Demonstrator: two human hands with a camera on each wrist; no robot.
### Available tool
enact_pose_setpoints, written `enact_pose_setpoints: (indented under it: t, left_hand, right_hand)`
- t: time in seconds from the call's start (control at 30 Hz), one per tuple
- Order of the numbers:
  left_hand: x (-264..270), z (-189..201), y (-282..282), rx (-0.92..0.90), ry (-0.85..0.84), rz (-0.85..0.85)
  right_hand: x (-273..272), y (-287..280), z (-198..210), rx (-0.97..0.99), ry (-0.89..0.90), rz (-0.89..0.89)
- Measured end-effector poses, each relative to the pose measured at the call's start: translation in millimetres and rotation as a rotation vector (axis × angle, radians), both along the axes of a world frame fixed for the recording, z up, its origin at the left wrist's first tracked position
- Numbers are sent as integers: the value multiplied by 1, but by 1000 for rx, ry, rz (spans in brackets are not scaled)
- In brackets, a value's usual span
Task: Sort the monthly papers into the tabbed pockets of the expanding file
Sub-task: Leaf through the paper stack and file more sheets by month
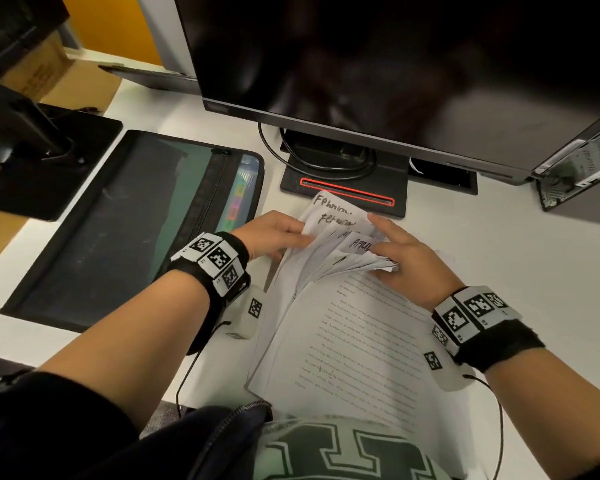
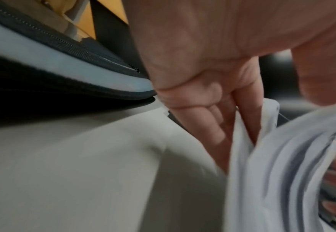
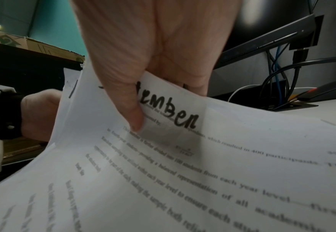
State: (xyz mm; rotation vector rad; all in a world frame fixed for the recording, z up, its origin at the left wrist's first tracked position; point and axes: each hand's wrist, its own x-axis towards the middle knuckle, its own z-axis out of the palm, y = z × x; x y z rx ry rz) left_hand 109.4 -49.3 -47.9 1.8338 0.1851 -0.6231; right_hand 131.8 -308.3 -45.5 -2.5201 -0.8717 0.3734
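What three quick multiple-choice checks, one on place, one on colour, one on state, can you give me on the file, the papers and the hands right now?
1. Where does the file lie relative to the papers?
A. To their left on the desk
B. On top of them
C. To their right, by the monitor stand

2. What colour is the strip on the monitor base?
A. Green
B. Red
C. Blue

3. What are the hands doing with the papers?
A. Both lie flat on the desk, away from them
B. Only the left hand touches them
C. Both hold fanned far ends

Key:
1 A: the head view shows the file left of the stack.
2 B: the strip glows red.
3 C: the left hand and the right hand each grip lifted sheets.
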Motion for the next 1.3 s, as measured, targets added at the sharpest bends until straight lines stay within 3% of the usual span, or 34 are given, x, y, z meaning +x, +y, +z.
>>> enact_pose_setpoints:
  t: [0.47, 0.57, 0.67, 0.8, 1.1, 1.3]
  left_hand:
    - [11, -15, -8, 268, -265, 239]
    - [8, -10, -7, 198, -217, 146]
    - [8, -14, -4, 304, -199, 87]
    - [14, 5, 1, 265, -288, 287]
    - [29, 75, 29, 214, -561, 410]
    - [25, 122, 50, 246, -732, 517]
  right_hand:
    - [-3, 2, 0, 7, -41, 31]
    - [0, 5, 0, -48, -62, 47]
    - [2, 10, 5, -130, -28, 45]
    - [9, 18, 8, -197, 26, 54]
    - [29, 40, -4, -303, 83, 29]
    - [36, 53, 0, -456, 17, -51]
